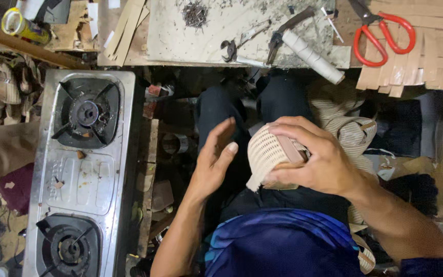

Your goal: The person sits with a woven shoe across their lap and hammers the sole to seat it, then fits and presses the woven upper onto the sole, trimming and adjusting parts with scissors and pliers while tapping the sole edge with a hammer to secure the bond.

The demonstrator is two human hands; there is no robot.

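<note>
Head view, looking straight down past a blue shirt onto the lap: the biggest thing in sight is the steel two-burner gas stove [80,174] on the left, both burners unlit, well apart from the hands. Above the knees runs the scarred worktop [180,36], carrying a small heap of dark nails [195,14], pincers [230,50], a dark-handled tool [288,28], a roll of white material [313,56] and, on cut cardboard strips at the far right, red-handled scissors [385,36]. Over the lap sits the piece being worked, a cream woven mesh upper [267,151] stretched over a rounded form. The right hand [319,159] lies over its top, fingers curled and clamped on it, with a tan strip showing beneath them. The left hand [215,159] hangs just beside the mesh, not touching, fingers together and nearly straight, palm turned toward it and holding nothing. The step looks like smoothing or pulling the mesh snug over the form. A next move would call for a steady right-hand grip while the left presses the loose lower edge flat without wrinkling it.
</note>
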